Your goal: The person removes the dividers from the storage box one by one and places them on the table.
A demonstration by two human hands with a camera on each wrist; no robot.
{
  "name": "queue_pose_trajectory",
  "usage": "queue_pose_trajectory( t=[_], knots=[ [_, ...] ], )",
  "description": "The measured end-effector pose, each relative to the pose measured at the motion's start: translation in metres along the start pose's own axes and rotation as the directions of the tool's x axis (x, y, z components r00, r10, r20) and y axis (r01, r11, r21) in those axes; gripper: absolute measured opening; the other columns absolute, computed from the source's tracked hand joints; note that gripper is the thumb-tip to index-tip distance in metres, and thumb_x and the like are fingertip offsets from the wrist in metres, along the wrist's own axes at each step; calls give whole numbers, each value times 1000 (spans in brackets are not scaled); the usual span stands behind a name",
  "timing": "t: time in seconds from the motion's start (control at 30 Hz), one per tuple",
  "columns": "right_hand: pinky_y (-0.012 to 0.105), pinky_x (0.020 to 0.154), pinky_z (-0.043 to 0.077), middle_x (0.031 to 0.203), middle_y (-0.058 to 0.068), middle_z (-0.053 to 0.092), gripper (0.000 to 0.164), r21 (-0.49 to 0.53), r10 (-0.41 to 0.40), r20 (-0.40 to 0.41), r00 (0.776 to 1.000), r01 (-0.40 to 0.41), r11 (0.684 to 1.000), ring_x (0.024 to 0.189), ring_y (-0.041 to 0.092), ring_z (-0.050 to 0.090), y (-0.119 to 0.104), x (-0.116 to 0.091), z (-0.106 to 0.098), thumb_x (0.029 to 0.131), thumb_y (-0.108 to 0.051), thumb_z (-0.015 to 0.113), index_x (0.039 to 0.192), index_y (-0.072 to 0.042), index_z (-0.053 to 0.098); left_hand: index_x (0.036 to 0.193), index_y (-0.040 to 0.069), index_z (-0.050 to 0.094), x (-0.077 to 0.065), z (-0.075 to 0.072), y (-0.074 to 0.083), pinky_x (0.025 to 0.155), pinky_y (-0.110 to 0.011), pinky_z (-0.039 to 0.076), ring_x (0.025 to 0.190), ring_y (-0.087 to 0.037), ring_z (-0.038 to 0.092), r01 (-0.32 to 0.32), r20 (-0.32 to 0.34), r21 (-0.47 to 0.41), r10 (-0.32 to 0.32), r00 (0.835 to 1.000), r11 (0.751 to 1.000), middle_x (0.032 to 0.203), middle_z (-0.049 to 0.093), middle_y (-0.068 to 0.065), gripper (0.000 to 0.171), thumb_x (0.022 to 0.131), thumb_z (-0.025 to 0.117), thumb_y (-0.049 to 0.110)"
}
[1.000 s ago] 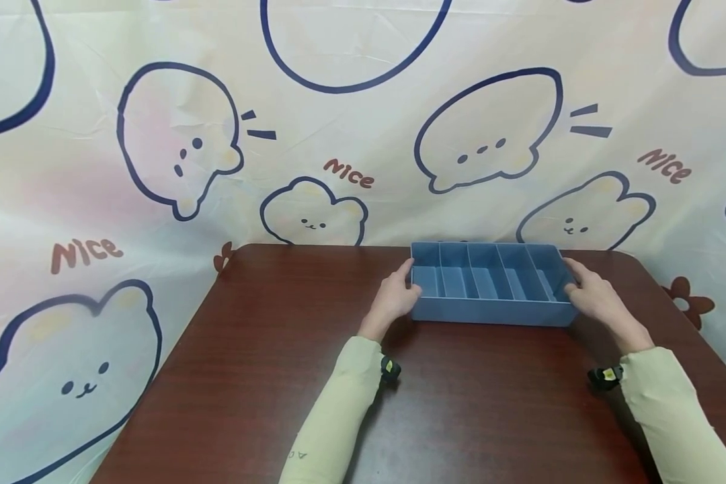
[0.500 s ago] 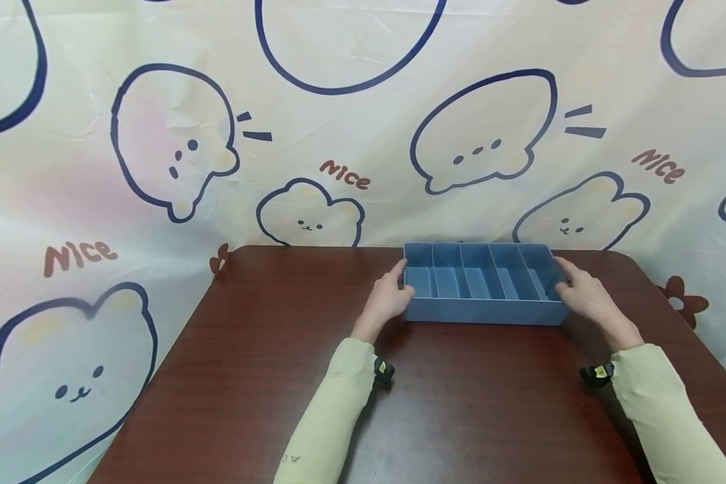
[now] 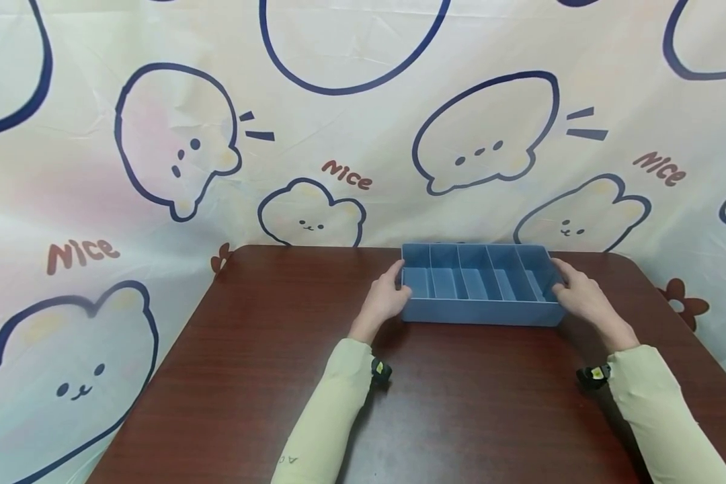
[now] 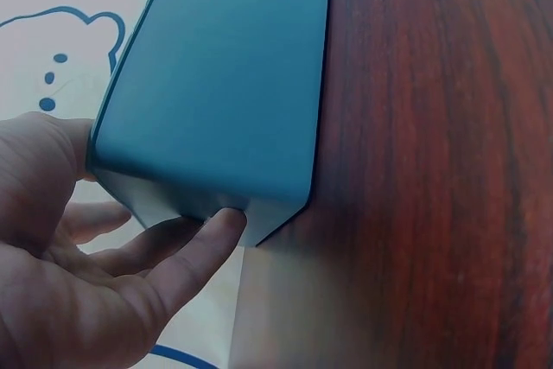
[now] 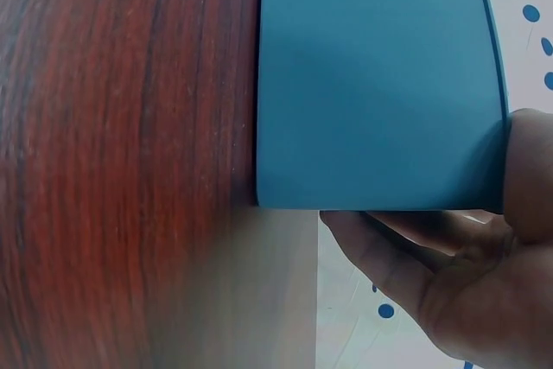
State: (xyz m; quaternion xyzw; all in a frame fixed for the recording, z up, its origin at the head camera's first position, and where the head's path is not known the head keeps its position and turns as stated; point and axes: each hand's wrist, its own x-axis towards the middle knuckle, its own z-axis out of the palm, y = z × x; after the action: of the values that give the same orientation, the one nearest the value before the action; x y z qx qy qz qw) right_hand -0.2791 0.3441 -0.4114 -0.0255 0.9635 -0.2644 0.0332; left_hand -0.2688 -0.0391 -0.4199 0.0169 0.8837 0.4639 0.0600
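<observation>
A blue divided storage box (image 3: 480, 311) stands at the far side of the table, with several compartments in a row and nothing visible inside them. My left hand (image 3: 382, 300) grips its left end, thumb over the rim and fingers against the end wall. At the opposite end, my right hand (image 3: 585, 299) holds the box the same way. In the left wrist view, fingertips of the left hand (image 4: 112, 291) press the end wall near its bottom. The right wrist view has the right hand (image 5: 484, 291) at the box's other end (image 5: 380, 92), its fingertips partly hidden behind it.
A dark brown wooden table (image 3: 266, 349) lies beneath the box. Behind it hangs a pale backdrop (image 3: 387, 134) with blue cartoon outlines. Each sleeve cuff carries a small black wrist camera, the left one (image 3: 380, 372) and the right one (image 3: 593, 377).
The box has slid slightly to the left along the table, both hands moving with it. The head view has also shifted a little. Both grips look the same.
</observation>
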Motion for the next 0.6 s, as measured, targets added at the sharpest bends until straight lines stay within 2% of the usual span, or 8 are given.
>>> queue_pose_trajectory(
  t=[0.27, 0.37, 0.47, 0.6],
  knots=[
    [53, 77, 40, 151, 39, 23, 67, 3, -10, 0, 1000, 10, 1000, 107, 48, 45, -1, 1, 2, 95, -8, 36, 156, 0, 9, 154, 27, 30, -1, -1, -3, 109, -57, 39, 137, -29, 44, -2, -9, -4, 2, 1000, 1000, 157, 38, -5, 65, 94, 53, 19],
    [55, 79, 41, 152, 39, 22, 68, 12, -4, -1, 1000, 4, 1000, 113, 53, 45, 0, 0, 3, 95, -8, 36, 156, -1, 8, 154, 28, 30, -2, -1, -4, 108, -56, 40, 136, -29, 45, -3, -10, -2, 3, 1000, 1000, 157, 38, -4, 65, 94, 53, 20],
    [65, 90, 42, 153, 38, 21, 68, 22, 0, 0, 1000, 0, 1000, 125, 59, 39, -1, 1, 4, 95, -8, 36, 156, -2, 8, 154, 28, 30, -4, -3, -4, 106, -55, 42, 134, -28, 47, 2, -9, -3, -2, 1000, 1000, 157, 38, -4, 64, 94, 53, 20],
    [73, 99, 33, 153, 37, 21, 67, 28, -4, -6, 1000, 4, 1000, 131, 62, 32, -4, 0, 5, 95, -8, 37, 156, -1, 9, 154, 28, 30, -6, -6, -3, 104, -54, 44, 132, -28, 48, -1, -11, 4, 1, 1000, 1000, 157, 38, -5, 64, 94, 53, 20]
  ],
)
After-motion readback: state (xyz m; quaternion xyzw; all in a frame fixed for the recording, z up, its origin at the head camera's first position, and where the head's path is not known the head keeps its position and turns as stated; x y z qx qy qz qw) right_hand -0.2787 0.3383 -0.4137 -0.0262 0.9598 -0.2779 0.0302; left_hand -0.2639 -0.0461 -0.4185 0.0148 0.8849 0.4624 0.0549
